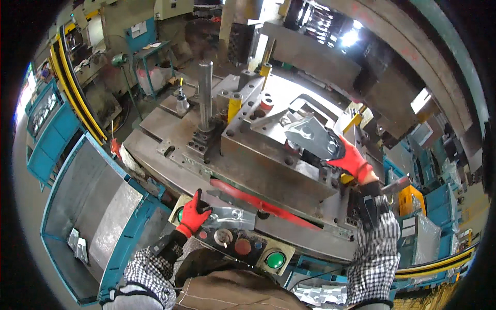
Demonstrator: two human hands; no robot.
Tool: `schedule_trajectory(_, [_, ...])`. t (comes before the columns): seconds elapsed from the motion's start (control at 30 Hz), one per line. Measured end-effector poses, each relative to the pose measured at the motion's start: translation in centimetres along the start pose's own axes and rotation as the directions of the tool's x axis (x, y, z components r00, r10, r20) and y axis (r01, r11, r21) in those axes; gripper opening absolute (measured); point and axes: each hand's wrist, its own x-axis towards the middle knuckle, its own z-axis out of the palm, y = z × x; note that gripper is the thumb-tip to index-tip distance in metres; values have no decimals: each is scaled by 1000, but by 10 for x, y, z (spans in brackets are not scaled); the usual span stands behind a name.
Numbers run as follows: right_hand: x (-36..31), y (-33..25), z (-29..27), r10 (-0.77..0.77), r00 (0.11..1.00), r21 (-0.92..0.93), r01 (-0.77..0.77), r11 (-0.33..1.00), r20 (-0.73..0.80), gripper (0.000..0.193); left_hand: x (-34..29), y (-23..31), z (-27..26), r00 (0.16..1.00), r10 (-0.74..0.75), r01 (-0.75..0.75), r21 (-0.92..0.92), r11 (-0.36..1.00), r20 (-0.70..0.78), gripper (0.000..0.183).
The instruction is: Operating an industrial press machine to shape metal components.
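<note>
My right hand (353,159), in a red glove with dark fingertips, grips the right end of a grey stamped metal part (309,133). This part is tilted above the steel press die (258,157). My left hand (194,216), gloved the same way, is closed on the left end of a second stamped metal part (235,219), with one finger pointing up. That part lies level just above the control panel (243,246), near the die's front edge. The fingers under both parts are hidden.
A round steel guide post (205,95) rises at the die's left, near yellow posts (235,107). A blue-framed bin (111,230) with a few metal parts stands at left. The panel has a green button (275,260). More parts (323,294) lie at the lower edge.
</note>
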Motion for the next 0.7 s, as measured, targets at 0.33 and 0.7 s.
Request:
schedule_trajectory(0.33, [123,130,30,147,933,-109,-118,987,327,111,-65,-67,-77,912,-187,98,-251,963,-365,83])
schedule_trajectory(0.7, [129,106,92,173,979,-18,-176,984,-110,67,-80,-127,-98,871,-290,183,-288,940,-396,79])
